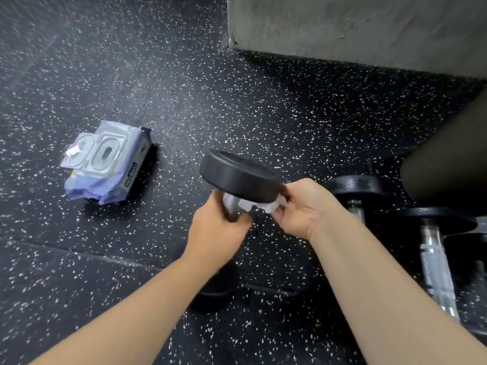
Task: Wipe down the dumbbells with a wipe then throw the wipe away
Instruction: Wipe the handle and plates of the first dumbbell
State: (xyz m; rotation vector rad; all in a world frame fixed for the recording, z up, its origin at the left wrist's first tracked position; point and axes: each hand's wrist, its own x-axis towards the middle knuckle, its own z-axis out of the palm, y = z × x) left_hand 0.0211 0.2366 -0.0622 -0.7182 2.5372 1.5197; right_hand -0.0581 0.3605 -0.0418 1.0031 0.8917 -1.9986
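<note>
Speckled floor [184, 101] | left hand [218, 230] grips dumbbell [241, 176] handle | right hand [303, 206] pinches wipe [263, 205] under head, 3 o'clock side | step: wiping; next: work around the head, then the handle.

Black rubber floor [184, 101], white-flecked, fills the view; tile seams run across at 7 to 8 o'clock. Grey concrete block [355, 30] at 1 o'clock, base chipped at its near corner, casting a shadow onto the floor. Dark rounded shape [453, 159] at 3 o'clock, partly cut off by the edge; cannot tell what it is.
</note>
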